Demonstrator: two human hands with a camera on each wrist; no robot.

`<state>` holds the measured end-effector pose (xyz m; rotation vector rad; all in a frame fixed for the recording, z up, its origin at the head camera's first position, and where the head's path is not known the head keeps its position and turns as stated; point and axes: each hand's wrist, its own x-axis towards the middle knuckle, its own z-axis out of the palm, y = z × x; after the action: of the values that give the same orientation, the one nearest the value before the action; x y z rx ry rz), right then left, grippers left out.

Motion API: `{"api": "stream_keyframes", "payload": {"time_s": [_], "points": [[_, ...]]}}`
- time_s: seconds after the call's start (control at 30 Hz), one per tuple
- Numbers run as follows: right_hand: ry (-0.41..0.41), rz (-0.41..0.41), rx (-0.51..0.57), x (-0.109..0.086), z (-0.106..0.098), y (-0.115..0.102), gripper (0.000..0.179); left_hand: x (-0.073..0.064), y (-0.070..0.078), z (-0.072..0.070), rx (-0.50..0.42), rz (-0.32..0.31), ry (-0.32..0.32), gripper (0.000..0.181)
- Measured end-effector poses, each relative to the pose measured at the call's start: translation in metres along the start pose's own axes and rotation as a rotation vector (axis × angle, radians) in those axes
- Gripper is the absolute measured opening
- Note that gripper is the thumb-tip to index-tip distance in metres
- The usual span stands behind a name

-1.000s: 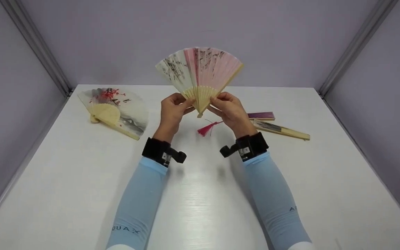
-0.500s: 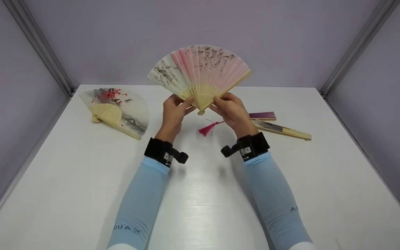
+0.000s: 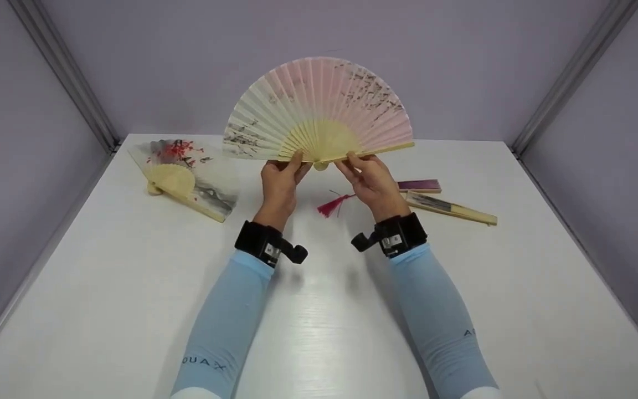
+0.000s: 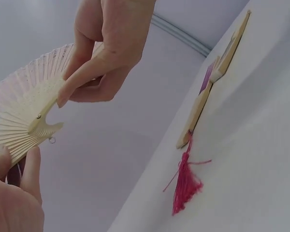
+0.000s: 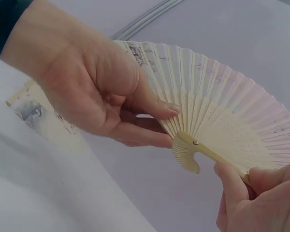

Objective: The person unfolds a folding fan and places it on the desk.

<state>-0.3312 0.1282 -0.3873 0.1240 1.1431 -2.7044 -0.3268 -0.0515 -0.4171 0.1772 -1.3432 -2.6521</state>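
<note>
A folding fan (image 3: 319, 100), pink and pale green with dark branch prints, is spread to about a half circle above the table. My left hand (image 3: 280, 185) pinches its left end rib between thumb and fingers. On the other side my right hand (image 3: 373, 183) pinches the right guard stick near the pivot. Both wrist views show the pale wooden ribs (image 5: 217, 125) meeting at a metal rivet (image 5: 195, 142), with a curved rib end below it. In the left wrist view the right hand (image 4: 111, 53) holds the guard from above.
An opened white fan (image 3: 202, 166) with red blossoms lies at the table's left. Right of my right hand lie a folded purple fan (image 3: 420, 185) and a folded fan with a grey print (image 3: 452, 208). A magenta tassel (image 3: 334, 206) rests between my forearms, farther back.
The pink and green fan has spread from a narrow wedge to about a half circle. Its two ends have swung outward and down, while both hands kept their hold.
</note>
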Motion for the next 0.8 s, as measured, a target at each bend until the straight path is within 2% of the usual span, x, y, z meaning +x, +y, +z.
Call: {"api": "stream_keyframes", "payload": {"time_s": [0.13,0.23,0.33,0.53,0.8], "points": [[0.025,-0.014,0.074,-0.002,0.006,0.004,0.051,-0.006,-0.005,0.007,-0.077,0.015,0.067,0.044],[0.053,-0.03,0.079,-0.003,0.009,0.006,0.052,-0.011,-0.008,0.011,-0.077,0.029,0.09,0.046],[0.075,-0.046,0.082,-0.003,0.009,0.009,0.052,-0.014,-0.011,0.013,-0.04,0.036,0.077,0.049],[0.105,-0.079,0.086,-0.002,0.009,0.012,0.051,-0.016,-0.015,0.017,-0.082,0.038,0.028,0.055],[0.115,-0.116,0.097,-0.003,0.016,0.014,0.05,-0.014,-0.017,0.018,-0.047,0.12,0.014,0.075]]}}
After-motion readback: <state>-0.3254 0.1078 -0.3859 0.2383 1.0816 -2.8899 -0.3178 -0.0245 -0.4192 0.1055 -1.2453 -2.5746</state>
